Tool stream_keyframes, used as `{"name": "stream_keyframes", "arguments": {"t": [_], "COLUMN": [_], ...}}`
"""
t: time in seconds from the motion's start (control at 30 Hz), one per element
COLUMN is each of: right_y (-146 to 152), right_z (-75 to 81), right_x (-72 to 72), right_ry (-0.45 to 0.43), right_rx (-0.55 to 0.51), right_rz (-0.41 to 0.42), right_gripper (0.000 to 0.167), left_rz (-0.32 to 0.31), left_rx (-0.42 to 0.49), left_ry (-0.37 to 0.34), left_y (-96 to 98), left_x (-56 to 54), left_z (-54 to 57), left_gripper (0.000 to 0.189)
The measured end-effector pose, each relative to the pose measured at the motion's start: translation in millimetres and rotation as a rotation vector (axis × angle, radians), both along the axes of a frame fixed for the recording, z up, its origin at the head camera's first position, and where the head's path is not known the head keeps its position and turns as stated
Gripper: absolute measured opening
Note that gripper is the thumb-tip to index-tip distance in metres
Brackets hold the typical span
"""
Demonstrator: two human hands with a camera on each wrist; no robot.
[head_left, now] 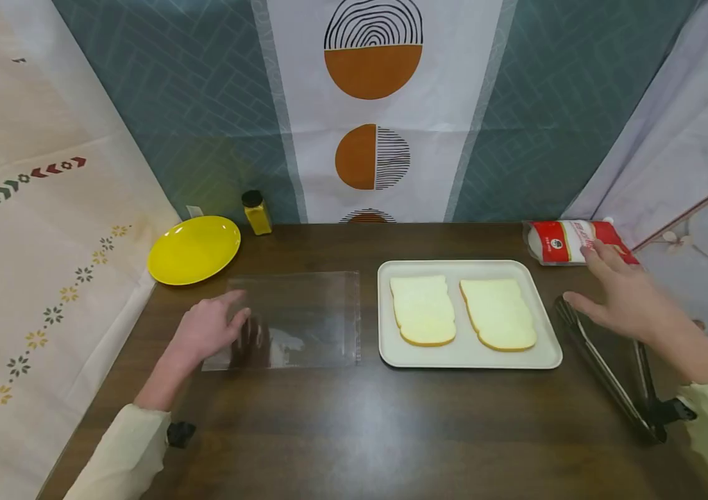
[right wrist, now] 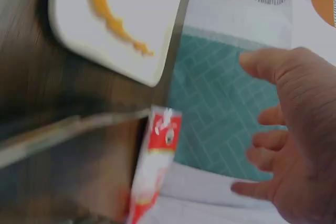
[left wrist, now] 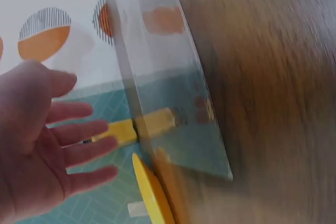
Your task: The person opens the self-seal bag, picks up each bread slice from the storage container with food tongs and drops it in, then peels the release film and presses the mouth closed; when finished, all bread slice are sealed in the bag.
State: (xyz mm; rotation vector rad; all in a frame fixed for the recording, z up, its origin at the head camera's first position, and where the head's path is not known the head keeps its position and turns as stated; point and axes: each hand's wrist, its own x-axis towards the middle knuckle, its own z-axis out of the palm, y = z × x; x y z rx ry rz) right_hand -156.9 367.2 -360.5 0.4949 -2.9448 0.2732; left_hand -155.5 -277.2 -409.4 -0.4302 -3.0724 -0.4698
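My left hand (head_left: pixel 210 330) hovers over the left end of a clear plastic sheet or bag (head_left: pixel 304 319) lying flat on the table. In the left wrist view that hand (left wrist: pixel 47 145) has its fingers spread and holds nothing. On the right, my other hand (head_left: pixel 635 298) is raised above a pair of metal tongs (head_left: pixel 618 389), near a red-and-white package (head_left: pixel 569 239). The right wrist view shows this hand (right wrist: pixel 299 135) with loosely bent fingers and nothing in it. Between the hands, two bread slices (head_left: pixel 423 309) lie side by side on a white tray (head_left: pixel 469 358).
A yellow plate (head_left: pixel 194 250) leans toward the back left edge. Beside it stands a small yellow bottle (head_left: pixel 258 214) with a black cap. Patterned cloth (head_left: pixel 204 125) hangs behind the brown table (head_left: pixel 354 430) and on both sides.
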Motion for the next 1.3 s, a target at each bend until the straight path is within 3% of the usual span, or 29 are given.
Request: {"name": "stream_keyframes", "arguments": {"t": [0.1, 0.2, 0.27, 0.43, 0.57, 0.7, 0.93, 1.1, 1.3], "right_y": [-15, -41, -63, -127, -185, -238, -293, -311, -321], "right_z": [-8.1, -17.5, -23.4, -37.7, -43.2, -48.3, -72.2, -76.9, -80.1], "right_x": [-3.6, -5.2, -6.1, -9.0, -14.8, -26.2, -43.3, -48.5, -52.2], "right_ry": [0.098, 0.135, 0.115, 0.065, 0.118, 0.152, 0.095, 0.019, -0.056], "right_rx": [-0.048, -0.112, -0.139, -0.171, -0.142, -0.050, 0.198, 0.264, 0.275], "right_rz": [0.083, 0.161, 0.196, 0.339, 0.520, 0.623, 0.582, 0.543, 0.529], "right_gripper": [0.060, 0.039, 0.031, 0.026, 0.022, 0.020, 0.026, 0.042, 0.048], "left_rz": [-0.018, -0.042, -0.063, -0.117, -0.145, -0.180, -0.179, -0.193, -0.203], "left_rx": [0.065, 0.111, 0.131, 0.143, 0.134, 0.106, 0.095, 0.057, 0.001], "left_ry": [0.032, 0.038, 0.033, 0.023, 0.003, -0.049, -0.076, -0.102, -0.122], "left_y": [9.5, 20.6, 29.1, 49.8, 62.3, 71.8, 81.6, 76.5, 76.0], "left_x": [-0.6, -3.0, -4.3, -8.8, -14.9, -19.6, -30.3, -31.6, -27.8], "left_z": [-5.1, -13.4, -19.1, -31.5, -36.6, -41.1, -49.6, -52.7, -56.9], "left_gripper": [0.032, 0.024, 0.023, 0.032, 0.044, 0.055, 0.065, 0.068, 0.069]}}
